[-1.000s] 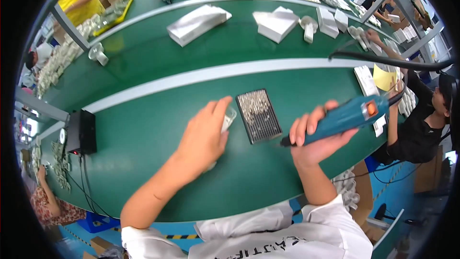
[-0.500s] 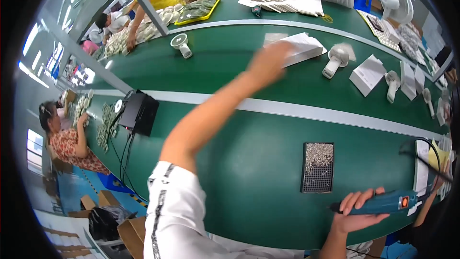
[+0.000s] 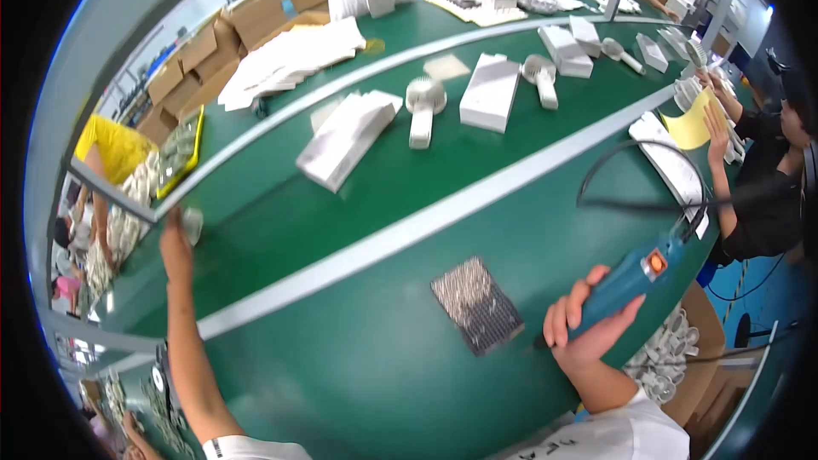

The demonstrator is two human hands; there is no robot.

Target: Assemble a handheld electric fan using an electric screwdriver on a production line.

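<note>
My right hand [image 3: 588, 315] is wrapped round a teal electric screwdriver [image 3: 620, 288] with an orange switch and a black cord, its dark tip pointing down left. Just left of that tip, a black screw tray [image 3: 490, 324] lies on the green bench, its far part covered with small metal screws. My left arm stretches far out to the left across the metal rail. My left hand [image 3: 175, 247] is at a small white handheld fan [image 3: 193, 226] on the far belt. Motion blurs its fingers, so whether they grip the fan is unclear.
White boxes [image 3: 349, 140] and handheld fans [image 3: 423, 111] lie along the belt beyond the metal rail [image 3: 443, 196]. On the right a co-worker [image 3: 763, 153] holds yellow paper beside a long white box [image 3: 669, 166]. A carton of white parts [image 3: 669, 358] stands below the bench edge.
The view has swung to the right. My left hand has gone from beside the white box to the fan farther left. The screwdriver stays in my right hand.
</note>
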